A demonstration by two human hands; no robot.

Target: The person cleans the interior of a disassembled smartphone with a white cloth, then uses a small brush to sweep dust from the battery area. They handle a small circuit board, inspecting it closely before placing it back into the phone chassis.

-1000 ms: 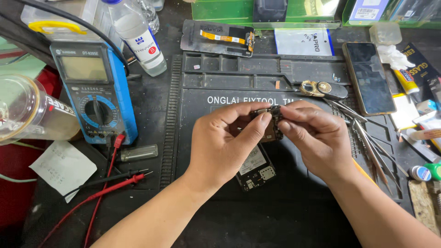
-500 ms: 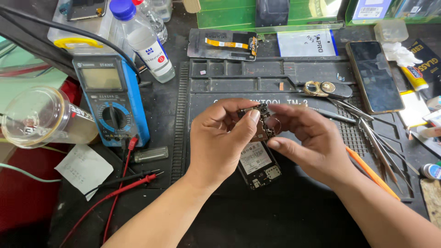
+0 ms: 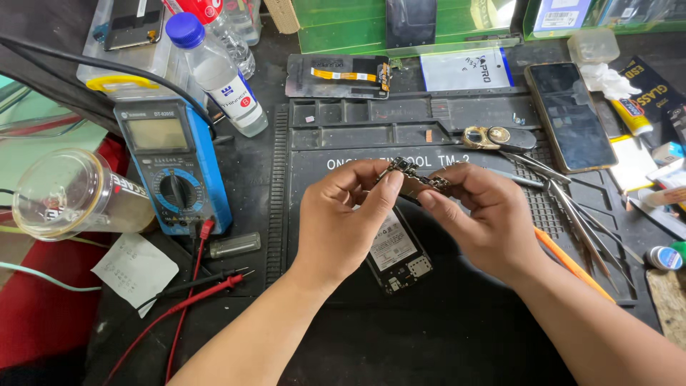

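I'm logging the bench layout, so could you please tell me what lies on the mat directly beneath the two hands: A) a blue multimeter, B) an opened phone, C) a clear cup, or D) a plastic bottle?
B: an opened phone lies on the mat beneath the left hand and right hand.

Partly hidden phone and small part
Both hands cover much of the circuit board (image 3: 414, 179); the opened phone (image 3: 397, 251) lies half beneath them
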